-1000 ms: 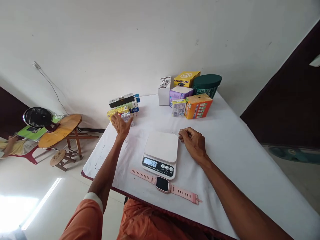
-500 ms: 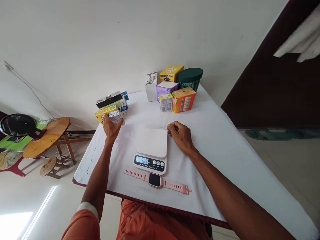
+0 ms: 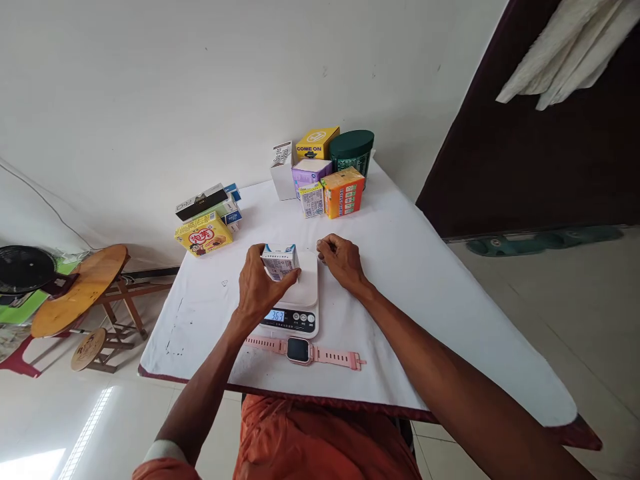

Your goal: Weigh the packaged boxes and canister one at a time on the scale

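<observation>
Head view: your left hand (image 3: 257, 288) reaches in from the lower left to the centre of the frame, its forearm slanting up and rightward, thumb and fingers clamped on opposite sides of a small white box (image 3: 280, 264) with blue edges. Your right hand (image 3: 345, 261) lies just right of centre, fingers curled together in a loose fist, its forearm running down to the lower right corner.

The small white box is over the white scale (image 3: 307, 288) on the cloth-covered bench (image 3: 400, 253); whether it touches the platform, you cannot tell. Its densely printed face points towards you and its blue-trimmed narrow side faces upward. The top edge runs left to right; your hand hides too much to settle its long axis.

The scale's display shows 363. The print on the held box is too small to read. Upper centre, a yellow box (image 3: 317, 142) says "COME ON".
</observation>
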A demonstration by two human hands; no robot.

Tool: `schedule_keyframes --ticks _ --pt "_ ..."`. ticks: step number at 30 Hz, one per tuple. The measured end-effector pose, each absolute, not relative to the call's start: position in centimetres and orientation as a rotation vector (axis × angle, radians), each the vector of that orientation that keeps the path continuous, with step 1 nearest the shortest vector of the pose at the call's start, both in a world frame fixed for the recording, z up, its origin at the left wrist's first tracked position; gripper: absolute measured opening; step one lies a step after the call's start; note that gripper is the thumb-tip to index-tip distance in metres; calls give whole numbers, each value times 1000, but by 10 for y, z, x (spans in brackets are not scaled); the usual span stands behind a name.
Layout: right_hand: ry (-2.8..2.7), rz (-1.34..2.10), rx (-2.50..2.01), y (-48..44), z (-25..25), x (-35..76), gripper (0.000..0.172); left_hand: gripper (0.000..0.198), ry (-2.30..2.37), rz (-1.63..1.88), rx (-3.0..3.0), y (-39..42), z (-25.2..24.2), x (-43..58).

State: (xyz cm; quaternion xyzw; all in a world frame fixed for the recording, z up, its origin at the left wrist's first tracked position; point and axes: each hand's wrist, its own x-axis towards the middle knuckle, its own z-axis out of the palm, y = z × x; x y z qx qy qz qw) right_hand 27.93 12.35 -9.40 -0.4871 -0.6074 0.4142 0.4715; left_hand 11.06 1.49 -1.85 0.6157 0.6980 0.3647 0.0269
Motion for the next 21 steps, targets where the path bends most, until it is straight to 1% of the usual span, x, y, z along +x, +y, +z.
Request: schedule_keyframes --ticks 5,8,9,10,14,15,19,21 --pt "-1494 1004 -1211 124 -93 279 22 68 2151 1094 1901 16 -21 103" --pt "-1500 1002 -1208 124 -94 279 23 79 2016 1084 2042 14 -13 96" --pt "-1499 1005 -1204 124 -94 279 23 80 1947 1076 2104 13 -10 93" --pt "-1495 1007 -1198 124 -95 280 23 75 1877 1058 2161 12 -5 90" --pt "-1479 1025 -1182 124 -96 280 23 34 1650 969 2216 22 13 68" --pt "-1479 1027 -1185 124 -95 279 22 30 1629 989 2177 30 17 62" --pt "-1481 1019 -1195 124 -94 279 23 32 1736 1195 2066 88 27 43" --pt "-1473 1025 -1188 124 -94 280 23 32 1803 1193 2120 130 25 41"
